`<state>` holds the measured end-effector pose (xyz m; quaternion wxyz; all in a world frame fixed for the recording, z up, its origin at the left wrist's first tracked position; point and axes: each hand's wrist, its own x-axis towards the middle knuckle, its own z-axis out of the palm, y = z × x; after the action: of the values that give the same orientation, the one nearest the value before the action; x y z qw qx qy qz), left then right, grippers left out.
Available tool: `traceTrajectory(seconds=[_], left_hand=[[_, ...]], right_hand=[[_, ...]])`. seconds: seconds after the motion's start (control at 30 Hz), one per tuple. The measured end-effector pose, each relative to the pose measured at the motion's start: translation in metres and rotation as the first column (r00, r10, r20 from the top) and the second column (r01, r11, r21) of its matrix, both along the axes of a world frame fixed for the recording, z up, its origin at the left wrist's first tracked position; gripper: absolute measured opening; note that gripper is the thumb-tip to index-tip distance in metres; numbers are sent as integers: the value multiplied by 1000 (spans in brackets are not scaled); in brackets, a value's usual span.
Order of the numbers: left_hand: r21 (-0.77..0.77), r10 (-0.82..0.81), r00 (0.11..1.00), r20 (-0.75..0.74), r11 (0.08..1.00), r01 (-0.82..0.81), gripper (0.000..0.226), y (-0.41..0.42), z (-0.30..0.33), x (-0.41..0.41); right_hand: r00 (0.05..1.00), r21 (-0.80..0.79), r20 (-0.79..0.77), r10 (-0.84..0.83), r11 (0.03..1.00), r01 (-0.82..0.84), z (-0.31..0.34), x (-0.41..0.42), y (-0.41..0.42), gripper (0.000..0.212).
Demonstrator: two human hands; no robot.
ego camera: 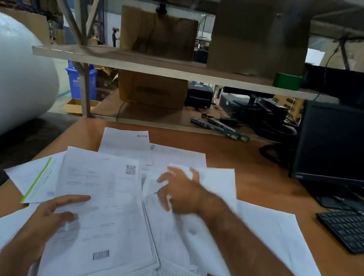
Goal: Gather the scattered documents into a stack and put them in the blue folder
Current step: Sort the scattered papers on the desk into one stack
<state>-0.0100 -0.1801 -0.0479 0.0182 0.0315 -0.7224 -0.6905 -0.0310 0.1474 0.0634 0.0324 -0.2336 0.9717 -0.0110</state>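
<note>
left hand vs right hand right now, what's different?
The left hand grips the stack with the QR code, thumb on top; the right hand reaches over loose sheets with fingers spread. The left hand looks sharp, the right hand is motion-blurred. The left hand sits nearer the camera, the right hand farther out. Both are bare and over paper on the wooden desk.

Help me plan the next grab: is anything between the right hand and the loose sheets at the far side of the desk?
Nothing visible: the right hand already hovers over the far sheets, only paper beneath it.
</note>
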Motion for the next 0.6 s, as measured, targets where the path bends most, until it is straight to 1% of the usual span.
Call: traceTrajectory(seconds=[0.03, 0.1, 0.13, 0.17, 0.2, 0.23, 0.3, 0.33, 0.37, 0.43, 0.47, 0.53, 0.57, 0.6], left_hand=[[-7, -2, 1000, 0, 1000, 2, 48, -1, 0, 0], [-32, -23, 999, -25, 999, 23, 48, -1, 1, 1], [-37, -34, 999, -30, 999, 33, 48, -1, 2, 1], [-37, -37, 999, -31, 999, 36, 48, -2, 3, 1], [-41, -35, 999, -32, 999, 33, 49, -1, 4, 1], [-52, -31, 999, -31, 998, 29, 49, -1, 4, 1], [-96, -26, 999, -24, 995, 24, 49, 4, 5, 1], [-112, -28, 999, -23, 993, 25, 50, 7, 5, 1], [-119, -35, 999, -25, 992, 32, 52, 12, 5, 0], [-127, -30, 999, -30, 992, 26, 56, 20, 6, 0], [-134, -15, 999, -29, 991, 11, 58, 24, 9, 2], [-130, 6, 999, -46, 991, -12, 53, 31, 19, 6], [-126, 14, 998, -66, 992, -22, 48, 35, 24, 10], [-122, 25, 995, -92, 992, -37, 46, 37, 28, 13]], right_hand=[[1000, -69, 3, -12, 998, 12, -29, 7, -7, 26], [990, -210, 81, -112, 970, 126, -78, 24, -16, 52], [980, -260, 107, -167, 947, 190, -95, 32, -19, 58], [972, -290, 113, -207, 929, 231, -108, 38, -20, 58], [968, -299, 106, -226, 922, 248, -116, 42, -21, 62], [968, -299, 108, -229, 921, 251, -122, 44, -22, 73], [977, -336, 111, -184, 918, 211, -124, 47, -25, 98], [980, -355, 111, -162, 915, 192, -124, 49, -30, 103], [987, -357, 97, -129, 921, 155, -126, 52, -38, 102], [995, -299, -78, -66, 953, 40, -131, 57, -52, 90], [989, -261, -137, -50, 965, 12, -133, 58, -59, 84], [992, -270, -125, 26, 961, -59, -134, 52, -75, 86], [997, -280, -43, 62, 957, -71, -131, 48, -83, 90], [997, -296, 1, 79, 952, -75, -129, 44, -90, 91]])
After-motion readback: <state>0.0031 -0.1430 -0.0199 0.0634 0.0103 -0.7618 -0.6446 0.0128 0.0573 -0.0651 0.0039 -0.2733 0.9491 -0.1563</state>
